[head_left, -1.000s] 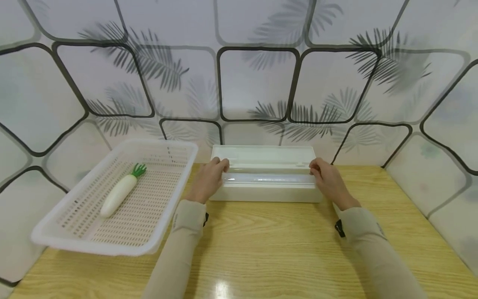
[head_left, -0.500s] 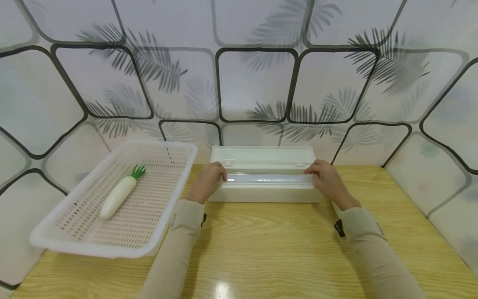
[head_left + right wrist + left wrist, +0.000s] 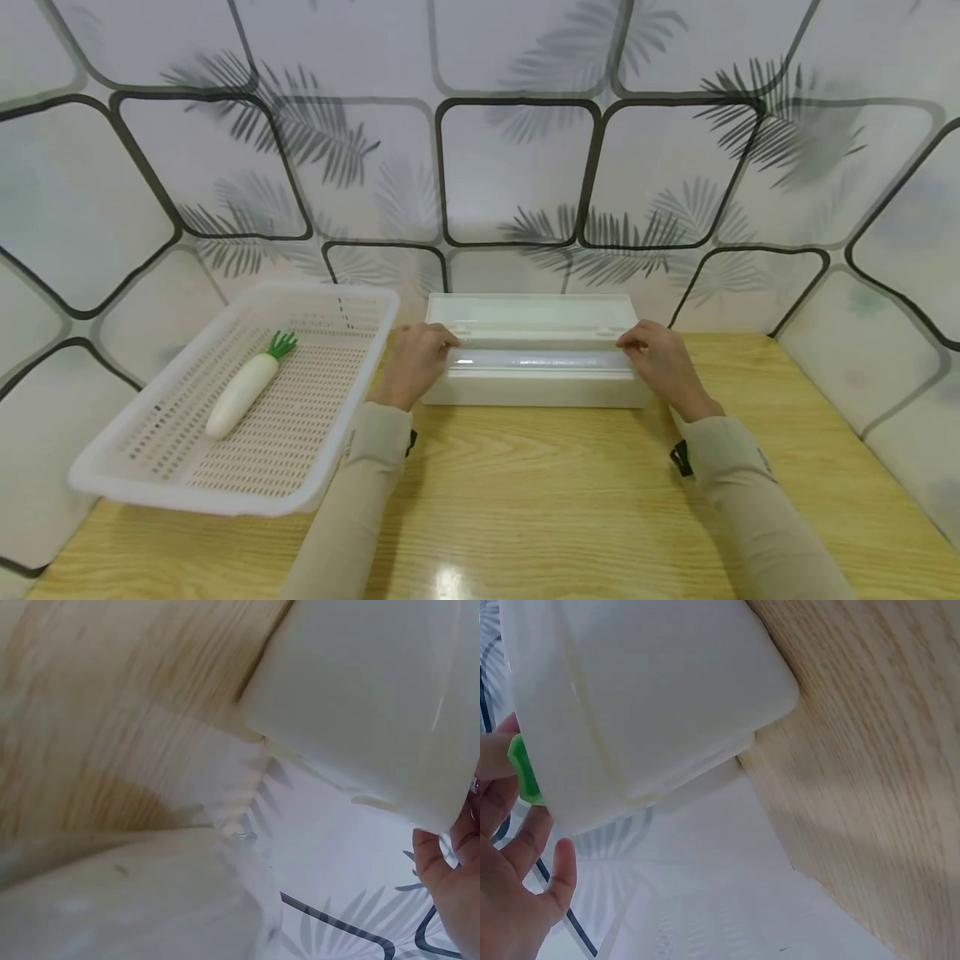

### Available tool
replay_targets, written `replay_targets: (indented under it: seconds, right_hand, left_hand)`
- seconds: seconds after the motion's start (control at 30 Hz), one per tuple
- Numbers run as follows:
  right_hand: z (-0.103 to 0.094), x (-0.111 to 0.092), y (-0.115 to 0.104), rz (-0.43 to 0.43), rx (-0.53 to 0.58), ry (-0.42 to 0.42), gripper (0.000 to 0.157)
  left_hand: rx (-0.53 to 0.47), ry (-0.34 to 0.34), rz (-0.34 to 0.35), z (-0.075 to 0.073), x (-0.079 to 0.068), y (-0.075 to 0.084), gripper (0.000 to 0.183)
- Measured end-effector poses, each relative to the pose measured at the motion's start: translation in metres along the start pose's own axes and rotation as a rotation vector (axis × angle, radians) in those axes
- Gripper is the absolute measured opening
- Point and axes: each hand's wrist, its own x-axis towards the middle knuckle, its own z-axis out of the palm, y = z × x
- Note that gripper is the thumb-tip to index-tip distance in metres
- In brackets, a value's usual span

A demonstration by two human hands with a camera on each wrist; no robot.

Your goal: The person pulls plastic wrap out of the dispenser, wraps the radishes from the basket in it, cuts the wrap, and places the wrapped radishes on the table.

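1 uneven pull could tear the film; left hand and right hand, apart, seem to pinch it near the table's far edge.

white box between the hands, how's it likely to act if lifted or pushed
The white box would probably feel stiff, given its straight walls. Its lid, standing open, might swing. Its flat-sided shape makes rolling unlikely.

Backdrop: pale wall covering along back and both sides, patterned with dark rounded outlines and grey fronds. Tabletop: yellowish wood grain; bright light reflection on near part.
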Motion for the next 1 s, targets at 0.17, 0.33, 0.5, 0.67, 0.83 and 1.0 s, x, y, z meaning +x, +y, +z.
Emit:
replay_targets:
  seconds: [0.17,0.33,0.5,0.67,0.83,1.0]
  right_hand:
    - [-0.003,0.002,-0.003,0.087,0.056,0.021,0.025]
    - [-0.005,0.006,-0.001,0.064,0.047,0.064,0.023]
    - [-0.008,0.01,0.0,0.03,0.053,0.118,0.017]
    - [-0.01,0.014,-0.002,0.003,0.049,0.152,0.014]
    - [-0.013,0.018,-0.004,0.055,0.07,0.159,0.012]
    - [-0.017,0.021,-0.006,0.167,0.123,0.137,0.006]
  left_hand:
    - [-0.04,0.068,-0.039,0.002,0.002,0.0,0.014]
    - [-0.125,0.119,-0.071,0.001,0.004,0.001,0.014]
    - [-0.163,0.123,-0.106,-0.002,0.005,0.003,0.01]
    - [-0.178,0.145,-0.144,-0.006,0.006,0.004,0.009]
    - [-0.166,0.193,-0.161,-0.012,0.007,0.006,0.01]
    - [-0.192,0.207,-0.21,-0.019,0.009,0.006,0.009]
